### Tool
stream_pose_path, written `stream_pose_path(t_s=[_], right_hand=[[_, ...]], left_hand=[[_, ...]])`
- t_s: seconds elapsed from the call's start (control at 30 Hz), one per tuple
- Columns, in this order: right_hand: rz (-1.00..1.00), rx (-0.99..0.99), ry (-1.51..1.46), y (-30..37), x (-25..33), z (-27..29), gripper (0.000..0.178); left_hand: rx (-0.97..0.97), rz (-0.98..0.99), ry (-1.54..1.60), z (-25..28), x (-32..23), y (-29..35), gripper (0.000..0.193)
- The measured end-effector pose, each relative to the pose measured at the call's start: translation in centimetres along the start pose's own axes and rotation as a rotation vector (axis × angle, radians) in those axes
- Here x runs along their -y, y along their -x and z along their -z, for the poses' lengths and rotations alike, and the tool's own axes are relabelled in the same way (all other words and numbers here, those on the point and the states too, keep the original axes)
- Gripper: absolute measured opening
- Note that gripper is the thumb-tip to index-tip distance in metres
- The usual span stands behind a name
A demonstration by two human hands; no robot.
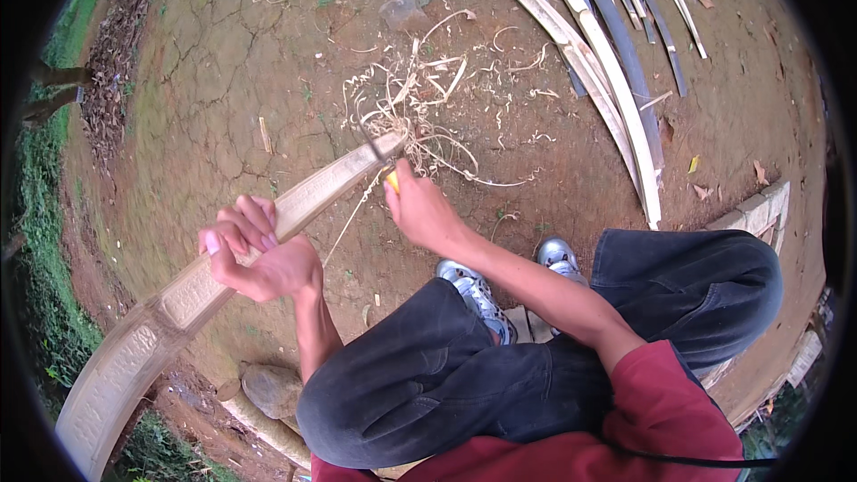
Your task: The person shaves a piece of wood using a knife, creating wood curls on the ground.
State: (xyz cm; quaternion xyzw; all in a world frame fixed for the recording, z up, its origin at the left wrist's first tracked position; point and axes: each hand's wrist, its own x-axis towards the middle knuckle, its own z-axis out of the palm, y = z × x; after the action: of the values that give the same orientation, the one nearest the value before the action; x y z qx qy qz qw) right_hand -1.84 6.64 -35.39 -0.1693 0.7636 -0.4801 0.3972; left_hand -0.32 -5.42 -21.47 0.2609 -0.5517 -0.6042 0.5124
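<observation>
Two hands work one long bamboo slat [223,277], which runs diagonally from near left, w/ its wide end low at the picture edge, up to its far tip near centre. Left hand [259,254] is closed around the slat's mid-length, fingers curled over the top edge, prob. to steady it & keep it from twisting. Right hand [420,210] is closed on a yellow-handled knife [386,165], blade laid on the slat's far tip; that puts the cutting end away from the body. Long axis: near-left to far-right, tip pointing toward a pile of shavings [428,98] on the dirt ground [223,54] just beyond. A thin strip hangs off the slat btw. the hands. More finished slats [616,80] lie far right, well apart. Knees in dark jeans & silver shoes [482,299] sit near, under the arms.
</observation>
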Motion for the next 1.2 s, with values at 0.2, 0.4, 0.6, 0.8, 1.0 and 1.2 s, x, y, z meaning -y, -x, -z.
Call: stream_pose_path(t_s=[0.2,0.4,0.6,0.8,1.0,1.2], right_hand=[[-0.278,-0.137,0.456,-2.7,-7.0,-3.0,0.011],[-0.207,0.053,0.115,-3.0,-6.2,-1.2,0.025],[0.039,-0.036,0.18,0.0,-1.8,-1.5,0.018],[-0.246,-0.191,0.341,-3.6,-9.2,-4.4,0.023],[-0.346,0.16,-0.067,-4.1,-4.5,0.3,0.036],[0.106,-0.062,0.01,-3.4,-1.0,-0.8,0.024]], left_hand=[[-0.004,-0.031,-0.019,-0.2,-0.2,-0.1,0.033],[0.021,-0.039,-0.045,-0.3,0.1,-0.4,0.032],[0.002,-0.013,-0.034,-0.3,0.2,-0.5,0.032],[0.086,-0.062,-0.072,-0.1,0.0,0.3,0.033],[-0.001,-0.066,-0.094,0.0,-1.0,-1.8,0.033],[-0.203,-0.087,-0.24,1.4,1.1,-3.7,0.033]])
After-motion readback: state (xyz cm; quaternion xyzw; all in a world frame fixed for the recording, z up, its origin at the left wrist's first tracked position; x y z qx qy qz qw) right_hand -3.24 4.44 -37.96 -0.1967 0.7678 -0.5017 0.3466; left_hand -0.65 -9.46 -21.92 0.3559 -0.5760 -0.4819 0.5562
